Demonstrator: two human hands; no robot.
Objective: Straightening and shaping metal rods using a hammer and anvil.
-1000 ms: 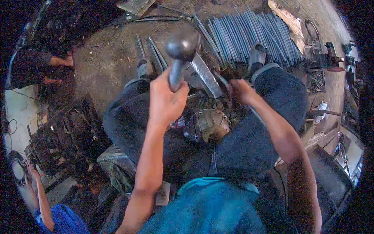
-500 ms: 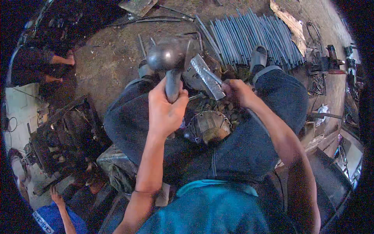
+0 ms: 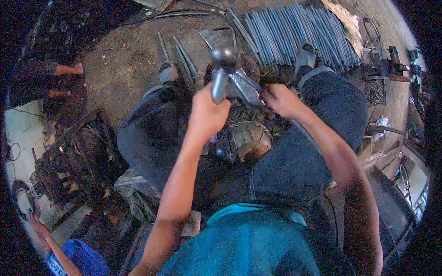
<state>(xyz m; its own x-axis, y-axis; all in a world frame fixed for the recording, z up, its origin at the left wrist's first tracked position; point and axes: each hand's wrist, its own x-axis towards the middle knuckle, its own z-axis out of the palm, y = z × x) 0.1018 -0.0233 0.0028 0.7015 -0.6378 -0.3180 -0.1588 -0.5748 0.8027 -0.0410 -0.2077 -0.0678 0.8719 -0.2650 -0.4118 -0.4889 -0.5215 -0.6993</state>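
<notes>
My left hand [image 3: 208, 109] is closed round the handle of a hammer [image 3: 224, 56] with a rounded dark metal head. The head is over the upper end of a flat, shiny metal bar [image 3: 248, 89]; whether the two touch I cannot tell. My right hand [image 3: 282, 100] is closed on the rod that carries this bar, and a length of the rod runs back under the right forearm. Beneath the hammer, a dark metal block is mostly hidden. Nearer to me, a round ribbed metal housing [image 3: 243, 139] sits between my legs.
Many thin metal rods [image 3: 299, 39] lie side by side at the far right. A few loose bars [image 3: 185, 60] rest by my left foot. Dark machinery [image 3: 69, 161] stands at the left. A person in blue [image 3: 80, 257] is at the lower left, and another person's feet [image 3: 69, 71] show at far left.
The hammer has moved right and down toward the metal bar, with my left hand. The bar and my right hand have shifted only slightly. The person at lower left has reached toward a wheel.
</notes>
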